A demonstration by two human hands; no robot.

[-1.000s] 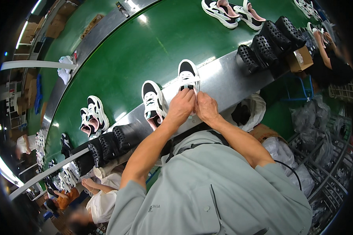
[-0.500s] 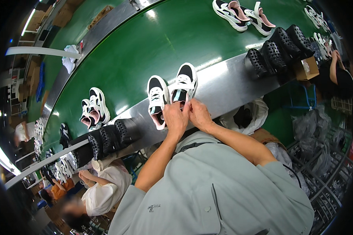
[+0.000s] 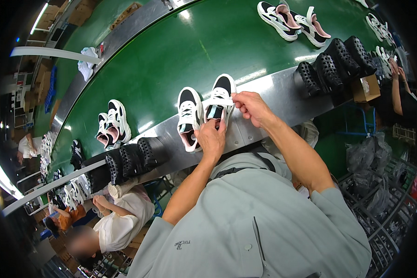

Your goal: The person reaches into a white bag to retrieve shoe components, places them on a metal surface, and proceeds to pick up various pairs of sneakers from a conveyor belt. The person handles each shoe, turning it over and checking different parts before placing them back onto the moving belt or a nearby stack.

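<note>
Your left hand (image 3: 211,137) covers the heel of the right sneaker (image 3: 220,99), fingers closed on it, so its opening is hidden. Your right hand (image 3: 250,106) pinches the white strap (image 3: 217,101) across its laces. Black toe, white mesh sides. It stands on the steel ledge (image 3: 275,90) beside its mate (image 3: 189,118), near the glossy green belt (image 3: 180,55). Black knobbly moulds (image 3: 329,67) sit right.

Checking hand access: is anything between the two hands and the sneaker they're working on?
Nothing visible. The left hand rests on the sneaker at its heel, and the right hand pinches its white strap. Its mate lies beside, not between.
</note>
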